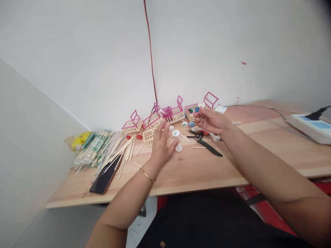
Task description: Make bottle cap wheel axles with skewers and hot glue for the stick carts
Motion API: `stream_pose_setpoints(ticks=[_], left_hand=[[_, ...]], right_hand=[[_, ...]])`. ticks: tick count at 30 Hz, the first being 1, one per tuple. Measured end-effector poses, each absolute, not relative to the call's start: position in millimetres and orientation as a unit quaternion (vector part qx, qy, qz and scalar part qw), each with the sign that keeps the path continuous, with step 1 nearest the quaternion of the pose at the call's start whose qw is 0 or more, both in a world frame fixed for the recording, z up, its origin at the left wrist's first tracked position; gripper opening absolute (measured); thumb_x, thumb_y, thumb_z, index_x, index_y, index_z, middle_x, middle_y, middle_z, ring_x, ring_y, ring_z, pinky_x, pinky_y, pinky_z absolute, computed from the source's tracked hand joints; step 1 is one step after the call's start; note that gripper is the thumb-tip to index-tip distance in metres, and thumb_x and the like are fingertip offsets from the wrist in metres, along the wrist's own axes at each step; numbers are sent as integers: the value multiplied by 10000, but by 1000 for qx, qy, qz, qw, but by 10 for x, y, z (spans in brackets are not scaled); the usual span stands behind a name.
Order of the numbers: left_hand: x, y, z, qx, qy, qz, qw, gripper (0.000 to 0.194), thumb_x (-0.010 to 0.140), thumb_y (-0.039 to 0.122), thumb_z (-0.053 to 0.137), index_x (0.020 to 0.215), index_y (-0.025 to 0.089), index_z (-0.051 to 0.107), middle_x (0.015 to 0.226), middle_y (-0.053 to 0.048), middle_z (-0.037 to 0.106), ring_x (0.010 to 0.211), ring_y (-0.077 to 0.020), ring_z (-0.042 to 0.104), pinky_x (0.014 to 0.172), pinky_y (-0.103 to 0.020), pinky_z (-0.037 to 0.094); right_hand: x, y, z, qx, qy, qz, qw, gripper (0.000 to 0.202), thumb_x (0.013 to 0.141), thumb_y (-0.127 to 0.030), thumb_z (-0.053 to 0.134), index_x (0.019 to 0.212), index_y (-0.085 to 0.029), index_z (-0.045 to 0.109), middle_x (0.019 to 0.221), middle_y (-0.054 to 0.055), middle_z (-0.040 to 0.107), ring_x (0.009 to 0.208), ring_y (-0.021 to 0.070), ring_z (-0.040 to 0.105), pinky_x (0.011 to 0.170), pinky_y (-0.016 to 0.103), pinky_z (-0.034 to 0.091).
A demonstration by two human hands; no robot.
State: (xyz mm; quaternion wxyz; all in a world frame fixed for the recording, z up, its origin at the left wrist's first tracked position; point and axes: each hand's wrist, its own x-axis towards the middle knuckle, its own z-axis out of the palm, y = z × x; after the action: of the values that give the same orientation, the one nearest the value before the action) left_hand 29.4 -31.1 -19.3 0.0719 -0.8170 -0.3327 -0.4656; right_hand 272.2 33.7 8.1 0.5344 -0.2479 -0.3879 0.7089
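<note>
My left hand [162, 146] is over the table with fingers raised and spread, holding nothing. Just in front of it are a small stick-built cart [148, 137] and white bottle caps [176, 133]. My right hand [213, 120] is at the right-hand pink-rimmed cart [190, 113], its fingers curled in to a pinch at a white bottle cap [201, 104]. Green and blue caps show inside that cart, partly hidden by the fingers. Below my right hand lie dark-handled pliers [209, 147]. A blue cap [191, 124] leans by the cart.
Left are loose wooden sticks [126, 151], bagged chopsticks [94, 148], a yellow packet [82, 139] and a phone [106, 177]. More pink-rimmed carts [131, 124] and a pink cup [167, 112] stand by the wall. A power strip [310, 127] with a plugged-in cable lies right.
</note>
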Motion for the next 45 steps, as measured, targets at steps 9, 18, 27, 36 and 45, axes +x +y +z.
stream_pose_setpoints(ticks=[9,18,27,36,45], left_hand=[[333,-318,-212,-876,-261,-393,99,443,883,265,503,1310,174,424,1310,-152,505,1277,-252,406,1049,-496,370],[348,-347,-201,-863,-282,-412,76,426,886,277,497,1293,171,428,1306,-170,491,1247,-251,435,1028,-491,383],[343,-350,-228,-860,-293,-412,76,386,873,280,523,1241,178,468,1335,-171,448,1246,-256,422,979,-471,427],[353,-336,-251,-851,-296,-431,50,597,878,292,516,1408,180,263,1314,-171,468,1232,-253,434,1001,-469,414],[364,-287,-322,-823,-318,-469,-40,671,860,321,552,1426,194,215,1313,-178,472,1190,-249,485,935,-448,468]], right_hand=[[2679,313,58,-233,-448,701,503,248,721,-329,742,679,-179,549,665,-42,568,504,54,417,467,219,339],[2651,284,53,-239,-495,678,488,280,753,-354,716,644,-161,546,620,-34,509,502,53,349,450,218,258],[2633,264,57,-253,-504,669,484,299,768,-372,701,646,-163,524,636,-32,502,498,53,323,454,230,251],[2616,268,34,-268,-509,662,480,301,763,-378,701,650,-170,516,632,-35,503,497,58,311,445,226,241],[2606,258,37,-271,-528,648,477,317,749,-395,717,646,-171,517,661,-28,521,490,48,312,442,219,261]])
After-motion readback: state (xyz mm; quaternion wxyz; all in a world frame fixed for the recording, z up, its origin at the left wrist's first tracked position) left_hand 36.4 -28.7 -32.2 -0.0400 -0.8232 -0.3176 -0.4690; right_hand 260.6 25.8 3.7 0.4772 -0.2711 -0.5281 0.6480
